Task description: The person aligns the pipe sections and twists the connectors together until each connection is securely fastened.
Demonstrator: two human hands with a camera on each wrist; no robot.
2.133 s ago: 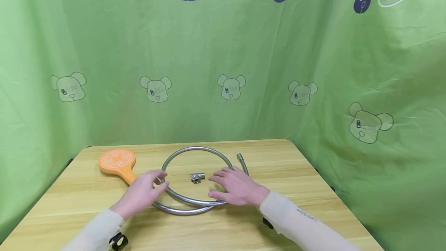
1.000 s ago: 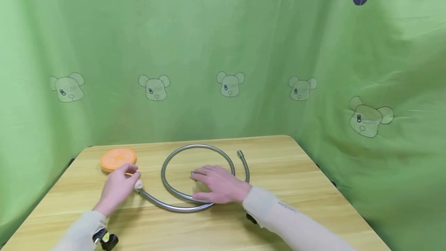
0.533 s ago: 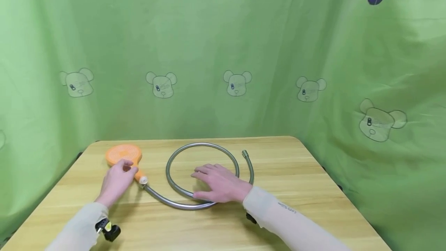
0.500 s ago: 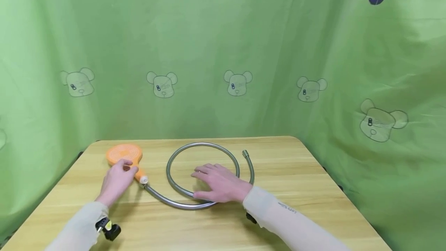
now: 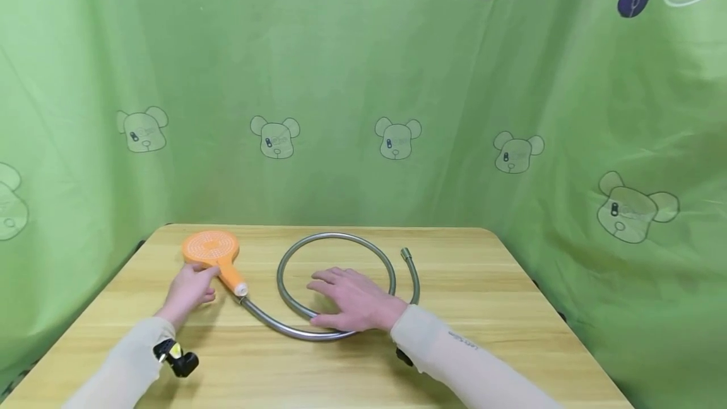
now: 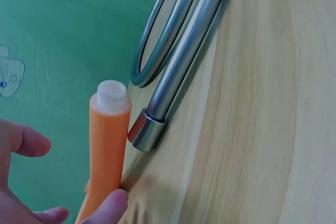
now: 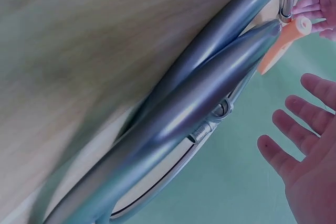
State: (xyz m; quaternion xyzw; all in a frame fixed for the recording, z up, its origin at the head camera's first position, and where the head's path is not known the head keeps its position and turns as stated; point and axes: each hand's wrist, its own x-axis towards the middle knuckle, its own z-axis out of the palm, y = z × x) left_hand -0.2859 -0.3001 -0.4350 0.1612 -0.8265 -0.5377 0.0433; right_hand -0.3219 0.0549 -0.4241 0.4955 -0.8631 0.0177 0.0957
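At left of the head view, the left hand (image 5: 189,289) meets the orange shower head (image 5: 211,246)'s neck; I cannot tell whether it grips. At centre, the right hand (image 5: 358,298) spreads wide, holding nothing, over the hose (image 5: 335,235). Seemingly 0 joints are done; hose, shower head and metal fitting (image 7: 205,127) remain separate.

Hose (image 5: 307,336) in all three views
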